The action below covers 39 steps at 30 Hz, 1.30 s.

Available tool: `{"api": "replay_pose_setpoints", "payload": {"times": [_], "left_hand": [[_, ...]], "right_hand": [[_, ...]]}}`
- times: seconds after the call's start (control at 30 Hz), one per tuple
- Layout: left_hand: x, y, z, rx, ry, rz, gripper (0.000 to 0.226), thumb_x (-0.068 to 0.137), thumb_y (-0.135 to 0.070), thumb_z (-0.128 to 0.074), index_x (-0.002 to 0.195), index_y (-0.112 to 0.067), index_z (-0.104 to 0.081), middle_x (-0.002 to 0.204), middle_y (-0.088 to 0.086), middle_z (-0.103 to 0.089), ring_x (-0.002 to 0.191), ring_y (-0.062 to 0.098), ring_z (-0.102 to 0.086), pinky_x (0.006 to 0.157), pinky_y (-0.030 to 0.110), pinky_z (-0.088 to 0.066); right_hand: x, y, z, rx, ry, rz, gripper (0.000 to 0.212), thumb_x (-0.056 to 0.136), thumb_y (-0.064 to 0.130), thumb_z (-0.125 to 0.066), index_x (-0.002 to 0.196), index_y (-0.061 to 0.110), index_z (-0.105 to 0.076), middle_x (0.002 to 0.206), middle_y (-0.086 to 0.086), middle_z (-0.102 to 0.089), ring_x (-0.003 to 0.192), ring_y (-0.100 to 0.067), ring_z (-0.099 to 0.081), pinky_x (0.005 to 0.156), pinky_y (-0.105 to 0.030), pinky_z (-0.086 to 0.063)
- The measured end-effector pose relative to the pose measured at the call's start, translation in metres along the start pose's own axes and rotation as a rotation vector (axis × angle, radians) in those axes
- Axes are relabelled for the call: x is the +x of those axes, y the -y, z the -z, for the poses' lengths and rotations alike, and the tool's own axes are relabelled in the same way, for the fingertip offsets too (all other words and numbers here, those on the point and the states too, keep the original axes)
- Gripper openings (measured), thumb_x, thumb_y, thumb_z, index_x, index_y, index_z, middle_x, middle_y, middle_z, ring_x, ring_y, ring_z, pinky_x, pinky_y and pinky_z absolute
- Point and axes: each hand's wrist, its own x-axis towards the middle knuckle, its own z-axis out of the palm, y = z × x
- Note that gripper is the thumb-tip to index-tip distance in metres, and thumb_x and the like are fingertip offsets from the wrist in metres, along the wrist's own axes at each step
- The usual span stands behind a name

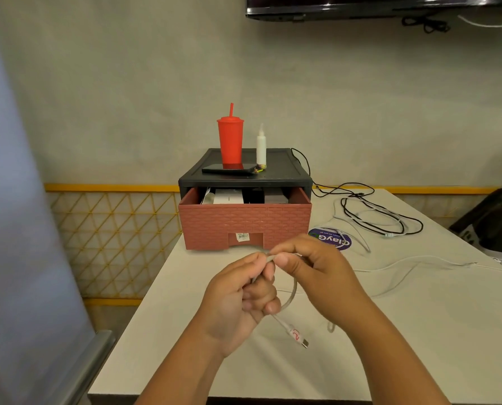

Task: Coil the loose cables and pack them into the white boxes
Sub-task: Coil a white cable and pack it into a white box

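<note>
A: What's held?
B: White cable (294, 290), one loop, over beige table (182, 323), plug (298, 338) dangling. Left hand (238, 299) curls round it, right hand (311, 264) pinches the top.
A: Room?
B: Plain wall (127, 97); drawer unit (244, 226) behind, maybe boxes inside.

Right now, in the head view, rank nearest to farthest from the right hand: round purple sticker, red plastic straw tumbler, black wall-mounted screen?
1. Round purple sticker, just behind the right hand.
2. Red plastic straw tumbler, atop the drawer unit.
3. Black wall-mounted screen, top right.

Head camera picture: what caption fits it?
Left hand and right hand loop a pale grey USB cable over a white table, near a brick-patterned red drawer.
</note>
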Motion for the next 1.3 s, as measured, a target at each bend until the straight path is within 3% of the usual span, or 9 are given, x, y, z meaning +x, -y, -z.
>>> {"api": "replay_pose_setpoints", "payload": {"times": [0.17,0.37,0.6,0.77,0.87,0.97,1.07,1.2,1.3], "left_hand": [[0.000,0.003,-0.005,-0.142,-0.089,0.045,0.025,0.080,-0.026,-0.049,0.060,-0.011,-0.051,0.042,-0.005,-0.025,0.034,0.007,-0.025,0.044,0.021,-0.041],[0.000,0.013,-0.002,0.256,-0.205,-0.048,0.011,0.085,-0.018,-0.057,0.079,-0.009,-0.059,0.068,0.000,-0.054,0.063,0.011,-0.051,0.067,0.022,-0.047],[-0.007,0.017,0.001,0.591,-0.224,0.028,0.014,0.083,-0.002,-0.064,0.089,-0.015,-0.064,0.052,-0.008,-0.055,0.045,0.004,-0.048,0.052,0.016,-0.042],[-0.003,0.006,0.009,0.707,-0.372,-0.126,0.016,0.086,0.002,-0.059,0.089,-0.012,-0.065,0.051,-0.003,-0.058,0.044,0.004,-0.055,0.051,0.012,-0.044],[-0.001,0.005,0.009,0.645,-0.449,-0.216,0.020,0.088,-0.001,-0.057,0.075,-0.014,-0.065,0.056,-0.006,-0.063,0.054,0.003,-0.058,0.063,0.015,-0.049],[-0.002,0.004,0.003,0.372,-0.406,-0.190,0.024,0.091,-0.002,-0.052,0.072,-0.013,-0.063,0.068,-0.003,-0.069,0.070,0.008,-0.063,0.074,0.022,-0.050],[-0.004,0.003,-0.002,0.148,-0.346,-0.175,0.015,0.086,-0.012,-0.054,0.073,-0.010,-0.061,0.072,0.006,-0.071,0.072,0.013,-0.067,0.065,0.018,-0.052],[-0.004,0.006,-0.005,0.021,-0.314,-0.144,0.016,0.073,-0.025,-0.054,0.076,-0.009,-0.057,0.067,0.002,-0.069,0.059,0.008,-0.064,0.055,0.017,-0.049],[-0.004,0.009,-0.004,0.013,-0.286,-0.082,0.016,0.072,-0.028,-0.053,0.074,-0.012,-0.055,0.067,0.000,-0.066,0.061,0.008,-0.058,0.059,0.023,-0.038]], "right_hand": [[-0.004,-0.005,-0.013,0.145,-0.052,-0.091,0.029,0.094,0.025,-0.051,0.066,0.018,-0.058,0.048,0.011,-0.047,0.049,0.001,-0.040,0.051,-0.010,-0.033],[0.000,-0.012,-0.016,0.104,-0.248,-0.171,0.032,0.092,0.034,-0.050,0.064,0.020,-0.054,0.040,0.011,-0.039,0.042,-0.002,-0.035,0.048,-0.018,-0.027],[0.002,-0.018,-0.016,0.148,-0.399,-0.252,0.032,0.096,0.022,-0.046,0.066,0.013,-0.053,0.041,0.010,-0.039,0.039,-0.002,-0.032,0.044,-0.020,-0.028],[0.003,-0.018,-0.015,0.331,-0.428,-0.346,0.033,0.097,0.020,-0.044,0.066,0.013,-0.053,0.039,0.007,-0.039,0.036,-0.002,-0.029,0.042,-0.020,-0.026],[0.003,-0.013,-0.020,0.499,-0.393,-0.374,0.033,0.097,0.018,-0.042,0.067,0.010,-0.052,0.040,0.005,-0.038,0.034,-0.003,-0.026,0.036,-0.015,-0.022],[0.003,-0.010,-0.024,0.558,-0.356,-0.369,0.032,0.097,0.018,-0.042,0.068,0.010,-0.052,0.046,0.003,-0.041,0.036,-0.004,-0.027,0.037,-0.016,-0.021],[0.003,-0.009,-0.026,0.564,-0.333,-0.342,0.032,0.097,0.019,-0.042,0.067,0.010,-0.052,0.052,0.002,-0.041,0.038,-0.005,-0.027,0.038,-0.016,-0.022],[0.003,-0.008,-0.028,0.599,-0.299,-0.356,0.032,0.097,0.020,-0.041,0.068,0.012,-0.051,0.056,0.002,-0.039,0.045,-0.008,-0.030,0.041,-0.017,-0.023],[0.005,-0.007,-0.025,0.631,-0.265,-0.365,0.031,0.097,0.020,-0.040,0.070,0.011,-0.050,0.055,0.002,-0.038,0.040,-0.003,-0.031,0.038,-0.015,-0.024]]}}
